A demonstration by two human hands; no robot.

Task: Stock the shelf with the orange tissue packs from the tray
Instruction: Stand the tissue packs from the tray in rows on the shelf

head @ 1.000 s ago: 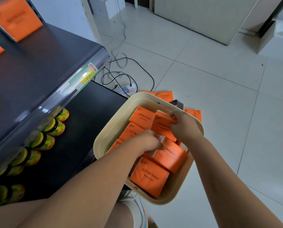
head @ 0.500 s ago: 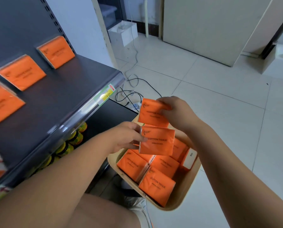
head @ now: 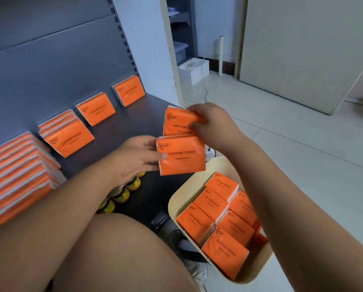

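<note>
The left hand (head: 134,159) is pinching the lower pack (head: 182,157) by its left edge, thumb lying on the printed face. The right hand (head: 214,125) is gripping the upper pack (head: 175,123) at its right end, fingers curling round it. The upper pack's bottom edge is sitting just behind the lower pack's top edge; whether they are touching cannot be told. Both packs are hanging in the air, between the two hands and over the front right corner of the shelf (head: 134,121). Below the right forearm the tray (head: 174,199) is holding the tray packs (head: 211,205), which are lying flat and overlapping. Left of the left hand, the shelf packs (head: 69,135) are leaning in rows against the back panel (head: 50,60), the rows getting deeper further left. Under the left wrist, jars (head: 121,194) with yellow-green labels are standing on a lower level. A bare leg (head: 123,260) is showing beneath both forearms.
</note>
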